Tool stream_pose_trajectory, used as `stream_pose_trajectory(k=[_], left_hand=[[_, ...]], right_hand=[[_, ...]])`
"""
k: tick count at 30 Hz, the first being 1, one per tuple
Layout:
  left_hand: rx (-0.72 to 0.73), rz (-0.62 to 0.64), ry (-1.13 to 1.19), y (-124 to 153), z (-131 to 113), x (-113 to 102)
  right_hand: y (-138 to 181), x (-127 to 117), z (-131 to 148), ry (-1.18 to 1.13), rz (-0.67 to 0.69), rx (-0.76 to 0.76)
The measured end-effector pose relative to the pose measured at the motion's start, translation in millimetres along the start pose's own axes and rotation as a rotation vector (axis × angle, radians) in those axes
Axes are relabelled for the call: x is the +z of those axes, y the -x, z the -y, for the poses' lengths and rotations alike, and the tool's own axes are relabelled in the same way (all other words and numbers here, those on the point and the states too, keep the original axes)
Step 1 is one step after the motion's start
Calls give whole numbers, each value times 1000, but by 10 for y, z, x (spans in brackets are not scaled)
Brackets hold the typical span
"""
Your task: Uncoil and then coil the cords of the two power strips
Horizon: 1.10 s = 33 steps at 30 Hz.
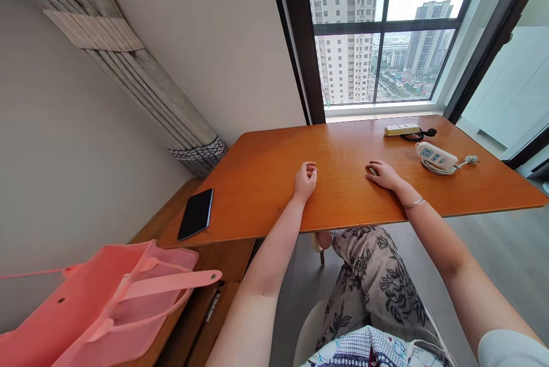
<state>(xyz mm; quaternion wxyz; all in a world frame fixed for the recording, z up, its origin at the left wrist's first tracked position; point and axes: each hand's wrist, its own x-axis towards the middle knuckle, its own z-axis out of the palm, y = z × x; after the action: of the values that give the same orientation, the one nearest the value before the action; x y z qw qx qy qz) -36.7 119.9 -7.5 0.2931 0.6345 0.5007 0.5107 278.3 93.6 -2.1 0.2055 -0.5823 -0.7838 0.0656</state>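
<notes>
My left hand [306, 180] rests on its side on the orange-brown wooden table [338, 150], left of the middle. Its fingers are loosely curled in, and I see nothing in them. To its right, my right hand [381, 175] lies palm down on the same tabletop, fingers stretched out and a little apart, holding nothing. A white power strip [436, 155] with its white cord coiled beside it is the nearest object to my right hand. Behind that is a cream-yellow power strip [401, 130] with a black cord and plug [430, 132].
A dark-screened tablet [196, 214] lies at the table's left end. The open pink bag [103, 304] with a strap stands at lower left on a brown wooden surface. A gathered grey curtain [158, 92] hangs at left, and a dark-framed window [381, 27] is beyond the table.
</notes>
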Motion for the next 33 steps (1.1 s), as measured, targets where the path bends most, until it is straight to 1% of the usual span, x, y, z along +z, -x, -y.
stream_pose_trajectory(k=[5,20,33], left_hand=[[-2,-28,23,-13,29,-10],[18,-12,29,-4,29,-4],[20,-22,7,-5,50,0]], right_hand=[[10,-4,19,7,14,7],[21,-24,50,21,37,11],[12,10,15,-21,29,12]])
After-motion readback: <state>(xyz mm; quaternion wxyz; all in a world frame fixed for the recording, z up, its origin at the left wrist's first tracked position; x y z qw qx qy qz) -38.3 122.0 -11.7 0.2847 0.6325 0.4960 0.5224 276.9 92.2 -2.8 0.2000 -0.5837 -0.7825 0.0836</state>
